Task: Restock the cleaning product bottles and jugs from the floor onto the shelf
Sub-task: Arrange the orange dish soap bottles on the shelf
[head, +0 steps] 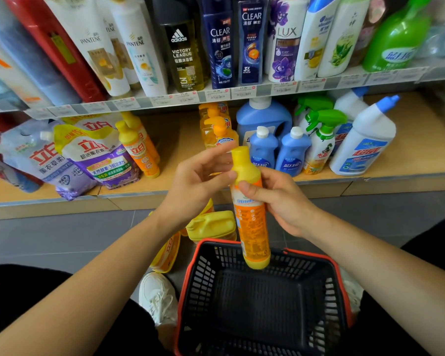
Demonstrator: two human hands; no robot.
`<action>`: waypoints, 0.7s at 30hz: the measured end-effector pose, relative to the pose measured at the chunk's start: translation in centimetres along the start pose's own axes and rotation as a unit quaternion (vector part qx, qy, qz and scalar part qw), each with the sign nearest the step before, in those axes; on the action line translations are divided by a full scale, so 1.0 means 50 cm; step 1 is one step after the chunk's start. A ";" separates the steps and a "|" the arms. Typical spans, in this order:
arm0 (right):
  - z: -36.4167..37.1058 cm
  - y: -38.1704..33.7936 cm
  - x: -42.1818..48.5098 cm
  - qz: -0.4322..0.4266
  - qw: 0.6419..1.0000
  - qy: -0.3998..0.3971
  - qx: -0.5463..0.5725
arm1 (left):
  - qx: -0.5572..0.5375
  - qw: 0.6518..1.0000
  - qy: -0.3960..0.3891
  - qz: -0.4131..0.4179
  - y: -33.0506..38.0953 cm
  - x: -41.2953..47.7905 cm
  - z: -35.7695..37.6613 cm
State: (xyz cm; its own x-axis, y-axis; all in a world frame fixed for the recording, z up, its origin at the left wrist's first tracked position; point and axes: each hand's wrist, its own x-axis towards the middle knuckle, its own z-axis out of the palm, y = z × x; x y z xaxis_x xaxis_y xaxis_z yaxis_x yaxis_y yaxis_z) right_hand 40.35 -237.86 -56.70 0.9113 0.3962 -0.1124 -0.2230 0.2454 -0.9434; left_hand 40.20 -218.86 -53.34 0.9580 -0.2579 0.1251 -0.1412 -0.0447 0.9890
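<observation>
Holding yellow bottle [252, 227] mid-body, right hand [280, 201] grip; left hand [198, 181] loose, touching neck.

Shop aisle, low shelving.
Grey tiled floor [49, 240] meets a tan wooden shelf [416, 150]; a price-tag rail [242, 93] edges the tier above.

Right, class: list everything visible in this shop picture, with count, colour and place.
basket: one, black with red rim, on the floor
held bottle: one, yellow and orange, above the basket
jugs: at least two, yellow, floor behind basket
refill pouches: about three, purple-white, lower shelf left
shelf bottles: two, yellow-orange, beside them
pump bottles: at least two, orange, lower shelf middle
blue bottles: one large, two small, lower shelf
trigger sprayers: two, green-topped, lower shelf right
angled-neck bottles: two, white, blue caps, far right
shampoo bottles: many, mixed colours, upper shelf
left hand: one, at the held bottle's top
right hand: one, gripping its middle
</observation>
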 end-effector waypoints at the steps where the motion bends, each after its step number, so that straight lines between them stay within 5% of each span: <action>1: -0.004 0.000 0.002 -0.006 0.999 0.021 -0.023 | -0.002 1.000 0.013 -0.010 -0.002 -0.002 0.002; 7: -0.024 -0.016 0.004 -0.084 0.979 0.101 -0.155 | 0.098 0.989 -0.006 -0.110 -0.040 -0.013 -0.004; 13: -0.041 -0.049 0.013 -0.056 0.986 0.152 -0.031 | 0.178 0.954 -0.148 -0.188 -0.106 -0.035 0.018; 21: -0.078 -0.064 0.028 0.008 0.964 0.260 0.061 | 0.122 0.977 -0.066 -0.163 -0.112 -0.019 0.001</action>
State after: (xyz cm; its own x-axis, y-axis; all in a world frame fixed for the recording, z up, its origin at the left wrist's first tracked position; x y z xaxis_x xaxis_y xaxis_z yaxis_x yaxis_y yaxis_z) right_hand 43.68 -241.53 -55.05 0.9507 -0.0893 -0.2971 -0.2477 0.3582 -0.9002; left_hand 40.08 -218.43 -59.02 0.9239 -0.3130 -0.2203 0.0952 -0.3697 0.9243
